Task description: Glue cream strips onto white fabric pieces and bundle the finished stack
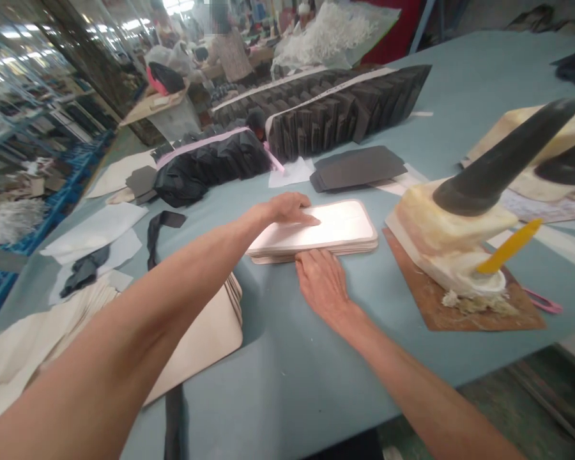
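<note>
A low stack of pale pink, rounded rectangular sheets [345, 227] lies on the blue-grey table [287, 358]. My left hand [287, 209] rests flat on the top sheet at the stack's left end, fingers stretched out. My right hand [322, 281] lies palm down on the table against the stack's near edge, fingers extended and touching the lower sheets. Neither hand grips anything.
A glue-caked block with a dark cone [498, 163] and a yellow spatula [508, 249] sits on a brown board [464, 306] to the right. Dark grey sheets [357, 167] and rows of black folded pieces [330, 105] lie behind. Beige sheets [206, 332] lie to the left.
</note>
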The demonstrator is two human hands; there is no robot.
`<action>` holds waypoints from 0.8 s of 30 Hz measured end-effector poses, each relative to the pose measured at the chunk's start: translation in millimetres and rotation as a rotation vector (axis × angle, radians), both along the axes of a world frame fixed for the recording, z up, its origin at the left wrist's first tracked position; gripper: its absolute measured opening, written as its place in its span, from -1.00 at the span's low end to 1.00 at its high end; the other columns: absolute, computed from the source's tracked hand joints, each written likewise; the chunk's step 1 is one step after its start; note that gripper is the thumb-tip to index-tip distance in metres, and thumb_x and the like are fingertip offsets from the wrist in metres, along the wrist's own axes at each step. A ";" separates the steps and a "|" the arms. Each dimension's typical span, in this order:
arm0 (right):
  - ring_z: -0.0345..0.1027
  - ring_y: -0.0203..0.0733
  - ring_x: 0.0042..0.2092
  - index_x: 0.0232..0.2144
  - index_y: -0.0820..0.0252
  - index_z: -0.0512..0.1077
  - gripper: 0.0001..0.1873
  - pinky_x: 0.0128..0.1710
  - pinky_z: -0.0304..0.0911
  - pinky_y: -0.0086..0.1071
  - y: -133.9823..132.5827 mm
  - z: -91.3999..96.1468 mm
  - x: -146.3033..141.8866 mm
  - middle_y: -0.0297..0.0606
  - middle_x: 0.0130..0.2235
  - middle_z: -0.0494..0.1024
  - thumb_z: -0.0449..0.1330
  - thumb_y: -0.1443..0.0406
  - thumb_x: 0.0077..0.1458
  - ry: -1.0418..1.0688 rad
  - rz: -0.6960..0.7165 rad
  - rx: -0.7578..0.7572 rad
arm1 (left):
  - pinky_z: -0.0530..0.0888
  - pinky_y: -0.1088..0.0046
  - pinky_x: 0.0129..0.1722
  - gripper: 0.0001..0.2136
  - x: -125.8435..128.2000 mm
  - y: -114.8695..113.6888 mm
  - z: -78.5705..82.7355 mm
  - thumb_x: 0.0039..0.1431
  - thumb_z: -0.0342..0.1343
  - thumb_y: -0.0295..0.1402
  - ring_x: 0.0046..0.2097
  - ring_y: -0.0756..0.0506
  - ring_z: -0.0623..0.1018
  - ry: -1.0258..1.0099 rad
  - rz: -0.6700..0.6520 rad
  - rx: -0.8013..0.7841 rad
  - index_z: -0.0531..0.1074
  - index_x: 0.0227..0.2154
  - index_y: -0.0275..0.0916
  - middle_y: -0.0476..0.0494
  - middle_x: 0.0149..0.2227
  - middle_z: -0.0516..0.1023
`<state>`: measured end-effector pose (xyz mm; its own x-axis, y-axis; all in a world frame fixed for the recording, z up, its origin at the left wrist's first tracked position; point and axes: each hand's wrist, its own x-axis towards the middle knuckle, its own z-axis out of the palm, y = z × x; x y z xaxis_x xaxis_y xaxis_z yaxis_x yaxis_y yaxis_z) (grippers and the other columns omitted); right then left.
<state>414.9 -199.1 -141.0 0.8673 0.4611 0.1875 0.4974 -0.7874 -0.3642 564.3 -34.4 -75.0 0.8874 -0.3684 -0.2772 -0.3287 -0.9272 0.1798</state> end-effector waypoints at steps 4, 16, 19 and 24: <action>0.36 0.07 -0.03 -0.11 0.17 0.53 -0.78 -0.03 0.14 -0.15 3.2 -4.7 11.2 -0.09 -0.10 0.60 0.07 0.33 0.45 -0.040 0.013 0.053 | 0.41 0.35 -0.09 -0.38 10.7 -2.2 -0.2 0.08 0.12 0.22 0.00 -0.24 0.57 0.000 0.048 0.051 0.58 -0.04 -0.20 -0.18 0.02 0.65; 0.27 0.22 0.21 0.24 0.34 0.44 -0.48 0.24 0.22 0.02 14.8 -13.7 -12.5 0.13 0.22 0.46 0.24 0.12 0.38 -0.090 0.045 -0.004 | 0.44 0.27 0.05 -0.28 16.4 4.8 -0.2 0.11 0.09 0.24 0.11 -0.31 0.56 -0.004 0.079 0.047 0.49 0.15 -0.21 -0.26 0.18 0.59; 0.20 0.29 0.31 0.26 0.42 0.43 -0.40 0.33 0.13 0.07 21.5 -18.4 -8.4 0.22 0.28 0.41 0.24 0.09 0.37 -0.093 0.017 0.022 | 0.43 0.34 0.06 -0.33 18.9 6.0 0.7 0.13 0.09 0.21 0.11 -0.25 0.56 -0.014 0.063 0.047 0.50 0.14 -0.17 -0.19 0.17 0.61; 0.22 0.30 0.30 0.25 0.42 0.44 -0.38 0.32 0.13 0.06 23.8 -21.8 -6.8 0.22 0.26 0.42 0.23 0.05 0.37 -0.099 0.025 0.060 | 0.43 0.35 0.05 -0.33 19.5 8.1 -4.6 0.15 0.11 0.17 0.11 -0.24 0.55 -0.025 0.044 0.032 0.50 0.13 -0.24 -0.22 0.17 0.60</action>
<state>408.0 -175.3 -162.8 0.8313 0.4682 0.2995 0.5528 -0.7525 -0.3580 583.8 -26.3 -79.6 0.9092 -0.3203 -0.2661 -0.2917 -0.9459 0.1421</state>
